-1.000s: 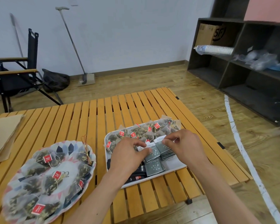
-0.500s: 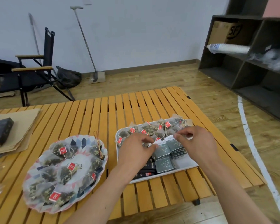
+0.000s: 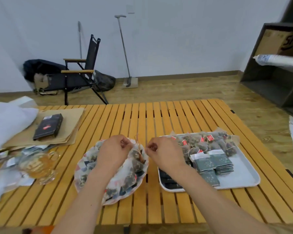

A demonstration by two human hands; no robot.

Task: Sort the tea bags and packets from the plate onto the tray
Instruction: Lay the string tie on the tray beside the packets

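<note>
A patterned plate [image 3: 78,173] left of centre holds several pyramid tea bags [image 3: 134,176] with red tags. To its right a white tray [image 3: 243,173] carries a back row of tea bags [image 3: 210,146], stacked dark green packets [image 3: 210,162] and black packets [image 3: 167,181] at its near left corner. My left hand [image 3: 113,152] hovers over the plate's far side with fingers curled; whether it grips a bag is unclear. My right hand [image 3: 164,154] sits between plate and tray, fingers curled, with nothing visible in it.
The slatted wooden table [image 3: 159,115] also bears a black box [image 3: 48,126] on brown paper [image 3: 71,125], a glass cup [image 3: 39,164] of amber liquid and a white plastic bag [image 3: 7,120] at the left. A folding chair [image 3: 79,73] and dark shelving [image 3: 277,73] stand beyond.
Both hands have left the green packets on the tray and moved left; the left hand is now over the plate, the right beside it. The view has turned left.
</note>
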